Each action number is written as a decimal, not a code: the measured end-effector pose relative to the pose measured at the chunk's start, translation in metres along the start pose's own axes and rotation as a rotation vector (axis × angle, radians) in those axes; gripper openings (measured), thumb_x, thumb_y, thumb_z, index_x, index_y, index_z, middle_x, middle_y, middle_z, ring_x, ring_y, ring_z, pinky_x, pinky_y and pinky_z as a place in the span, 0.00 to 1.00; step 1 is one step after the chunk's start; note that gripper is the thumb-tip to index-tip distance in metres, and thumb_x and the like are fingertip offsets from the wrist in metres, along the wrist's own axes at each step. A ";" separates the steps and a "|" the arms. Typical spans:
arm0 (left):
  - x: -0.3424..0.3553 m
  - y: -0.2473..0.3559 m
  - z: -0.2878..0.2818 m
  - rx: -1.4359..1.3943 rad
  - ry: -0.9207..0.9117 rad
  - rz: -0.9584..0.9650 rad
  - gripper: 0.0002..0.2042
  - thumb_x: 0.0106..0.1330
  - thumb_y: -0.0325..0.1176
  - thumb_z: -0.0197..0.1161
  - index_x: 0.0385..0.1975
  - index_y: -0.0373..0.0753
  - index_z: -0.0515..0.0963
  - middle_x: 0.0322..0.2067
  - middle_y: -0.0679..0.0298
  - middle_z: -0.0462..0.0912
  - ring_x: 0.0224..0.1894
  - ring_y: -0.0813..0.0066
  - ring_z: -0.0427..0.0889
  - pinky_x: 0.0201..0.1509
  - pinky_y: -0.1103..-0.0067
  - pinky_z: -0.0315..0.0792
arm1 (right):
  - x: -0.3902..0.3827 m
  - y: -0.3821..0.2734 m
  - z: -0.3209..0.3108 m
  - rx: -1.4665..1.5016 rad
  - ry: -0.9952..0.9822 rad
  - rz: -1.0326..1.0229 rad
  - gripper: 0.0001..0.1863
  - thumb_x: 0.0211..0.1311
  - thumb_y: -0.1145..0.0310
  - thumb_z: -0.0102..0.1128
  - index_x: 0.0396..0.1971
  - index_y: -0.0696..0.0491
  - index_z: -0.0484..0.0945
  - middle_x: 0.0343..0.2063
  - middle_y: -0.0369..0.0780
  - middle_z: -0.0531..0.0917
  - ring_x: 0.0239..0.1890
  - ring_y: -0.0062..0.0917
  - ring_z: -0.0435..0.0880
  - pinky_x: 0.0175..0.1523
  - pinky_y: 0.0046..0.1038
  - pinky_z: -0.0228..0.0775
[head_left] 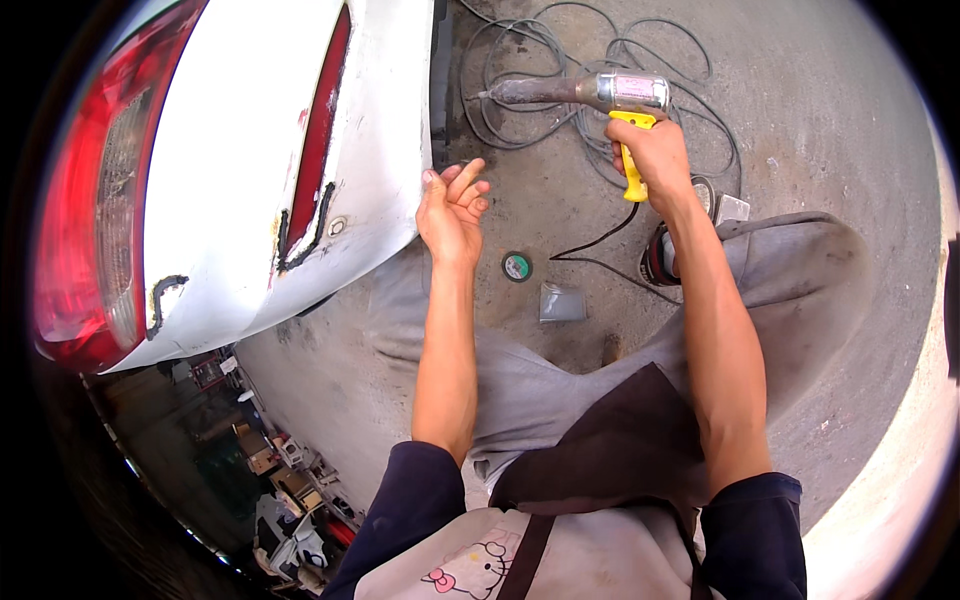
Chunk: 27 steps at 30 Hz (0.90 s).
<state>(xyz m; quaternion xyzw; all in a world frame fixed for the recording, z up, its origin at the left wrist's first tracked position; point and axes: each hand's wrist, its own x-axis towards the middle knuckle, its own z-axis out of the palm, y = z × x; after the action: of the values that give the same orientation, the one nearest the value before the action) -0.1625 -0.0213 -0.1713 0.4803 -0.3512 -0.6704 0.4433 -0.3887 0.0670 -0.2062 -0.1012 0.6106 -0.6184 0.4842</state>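
Observation:
My right hand (655, 160) is wrapped round the yellow handle of a heat gun (625, 92) with a silver body and a long, stained nozzle. The nozzle points left, its tip a short way off the edge of the white car bumper (385, 150). At that edge is my left hand (455, 215), its thumb against the rim and its fingers apart and partly curled. Black, rough seams (318, 230) mark the bumper beside the lower end of a narrow red reflector (325, 130). Another black seam (163, 300) lies near the red tail light (90, 200).
A grey hose (520, 75) lies coiled on the concrete floor behind the heat gun. A dark cord (600, 240) runs down from its handle. Near my legs are a round green-and-black disc (516, 266) and a grey rectangular piece (562, 303). Boxes and clutter (285, 480) stand at the lower left.

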 end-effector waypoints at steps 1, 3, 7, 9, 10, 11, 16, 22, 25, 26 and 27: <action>-0.001 0.016 0.008 0.143 -0.086 -0.055 0.14 0.72 0.40 0.53 0.36 0.31 0.70 0.33 0.47 0.83 0.20 0.73 0.77 0.21 0.84 0.70 | 0.000 0.000 -0.005 0.054 0.052 -0.005 0.05 0.46 0.71 0.62 0.22 0.57 0.76 0.16 0.35 0.76 0.14 0.19 0.74 0.20 0.22 0.65; -0.003 0.044 0.027 0.381 -0.216 -0.072 0.14 0.71 0.39 0.54 0.35 0.30 0.72 0.28 0.50 0.83 0.17 0.73 0.78 0.18 0.84 0.69 | 0.000 0.000 -0.015 0.138 0.153 0.037 0.07 0.46 0.71 0.63 0.24 0.57 0.76 0.17 0.36 0.77 0.14 0.20 0.74 0.21 0.22 0.67; 0.020 0.097 0.042 0.529 -0.272 0.216 0.13 0.70 0.37 0.56 0.34 0.30 0.74 0.25 0.54 0.82 0.18 0.75 0.77 0.19 0.83 0.68 | -0.005 0.017 -0.019 0.304 0.288 0.095 0.08 0.46 0.72 0.63 0.26 0.58 0.76 0.19 0.37 0.77 0.16 0.21 0.75 0.21 0.23 0.68; 0.026 0.119 0.061 0.625 -0.274 0.277 0.12 0.69 0.36 0.57 0.34 0.30 0.74 0.23 0.57 0.81 0.19 0.77 0.76 0.19 0.84 0.67 | -0.008 0.028 -0.012 0.458 0.374 0.136 0.08 0.46 0.72 0.64 0.26 0.58 0.76 0.19 0.37 0.77 0.15 0.22 0.75 0.20 0.24 0.68; 0.024 0.126 0.068 0.674 -0.280 0.277 0.12 0.69 0.36 0.58 0.34 0.30 0.74 0.23 0.58 0.81 0.19 0.78 0.76 0.19 0.84 0.66 | -0.010 0.032 -0.006 0.536 0.395 0.175 0.08 0.46 0.72 0.64 0.26 0.58 0.76 0.18 0.37 0.77 0.15 0.22 0.75 0.20 0.24 0.68; 0.017 0.129 0.075 0.794 -0.276 0.259 0.12 0.69 0.36 0.58 0.34 0.32 0.75 0.22 0.59 0.80 0.19 0.79 0.75 0.19 0.85 0.65 | -0.004 0.041 0.000 0.592 0.385 0.211 0.09 0.45 0.72 0.64 0.27 0.58 0.76 0.18 0.37 0.78 0.15 0.22 0.75 0.20 0.24 0.68; -0.028 0.158 0.053 1.151 -0.043 0.510 0.15 0.69 0.42 0.59 0.25 0.37 0.74 0.18 0.65 0.75 0.17 0.82 0.71 0.18 0.86 0.62 | 0.001 0.035 0.035 0.612 0.367 0.220 0.09 0.45 0.74 0.64 0.28 0.59 0.77 0.18 0.37 0.78 0.15 0.21 0.76 0.20 0.23 0.69; -0.102 0.148 -0.023 1.196 0.093 0.469 0.18 0.69 0.44 0.58 0.20 0.40 0.68 0.15 0.68 0.70 0.14 0.84 0.67 0.18 0.86 0.58 | -0.002 0.012 0.038 0.808 0.472 0.166 0.09 0.45 0.75 0.61 0.28 0.60 0.74 0.16 0.39 0.76 0.14 0.23 0.75 0.19 0.25 0.68; -0.171 0.151 -0.089 1.151 0.229 0.580 0.19 0.69 0.37 0.56 0.15 0.41 0.63 0.14 0.69 0.67 0.16 0.85 0.64 0.19 0.85 0.58 | -0.026 -0.012 0.054 0.945 0.396 0.153 0.08 0.44 0.76 0.60 0.26 0.58 0.72 0.16 0.39 0.75 0.13 0.24 0.74 0.18 0.26 0.68; -0.191 0.154 -0.109 1.161 0.296 0.624 0.19 0.69 0.35 0.55 0.14 0.41 0.62 0.13 0.69 0.65 0.16 0.85 0.62 0.20 0.85 0.57 | -0.036 -0.019 0.066 0.993 0.385 0.131 0.08 0.45 0.76 0.60 0.25 0.58 0.71 0.16 0.39 0.75 0.13 0.24 0.74 0.18 0.26 0.68; -0.205 0.157 -0.127 1.156 0.350 0.666 0.19 0.69 0.33 0.54 0.14 0.41 0.61 0.12 0.70 0.64 0.16 0.86 0.60 0.20 0.84 0.55 | -0.044 -0.027 0.075 1.041 0.325 0.138 0.06 0.45 0.75 0.60 0.24 0.58 0.72 0.15 0.39 0.75 0.12 0.23 0.73 0.17 0.26 0.68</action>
<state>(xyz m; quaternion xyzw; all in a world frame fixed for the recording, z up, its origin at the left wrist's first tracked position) 0.0289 0.1076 0.0012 0.6072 -0.7044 -0.1160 0.3488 -0.3253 0.0434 -0.1453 0.2887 0.2959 -0.8133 0.4093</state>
